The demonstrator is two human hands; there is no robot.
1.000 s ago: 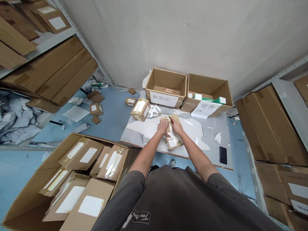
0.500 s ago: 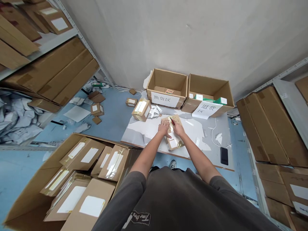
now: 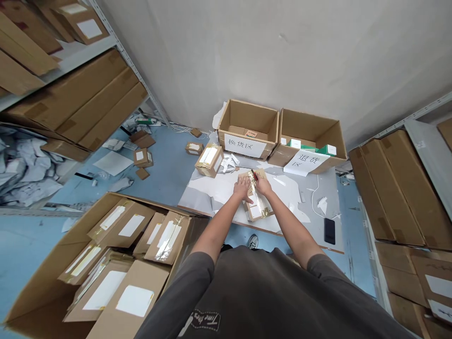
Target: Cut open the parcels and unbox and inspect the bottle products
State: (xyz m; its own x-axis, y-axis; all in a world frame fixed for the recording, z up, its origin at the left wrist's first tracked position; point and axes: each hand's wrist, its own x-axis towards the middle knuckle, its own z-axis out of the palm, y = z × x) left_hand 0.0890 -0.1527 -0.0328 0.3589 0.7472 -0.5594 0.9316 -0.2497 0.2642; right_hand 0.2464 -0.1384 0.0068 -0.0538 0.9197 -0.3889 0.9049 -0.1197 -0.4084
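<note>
A taped cardboard box (image 3: 260,205) lies on the table in front of me, with shiny tape running along its top and a white label near its lower edge. My left hand (image 3: 242,186) rests spread on the box's left side. In my right hand (image 3: 262,184), the fingers are closed around a small red and black knife, which looks like a box cutter (image 3: 254,175). It sits over the taped strip near the box's far end. The blade is too small to make out.
Two open cartons with handwritten signs, a left carton (image 3: 243,146) and a right carton (image 3: 307,162), stand at the back. A smaller taped box (image 3: 209,160) is left of them. A phone (image 3: 329,230) lies at right. A large carton (image 3: 49,268) of parcels stands at lower left.
The view has shifted slightly. My right hand has turned a little with the box cutter near the box's far end. My left hand stays on the box.
</note>
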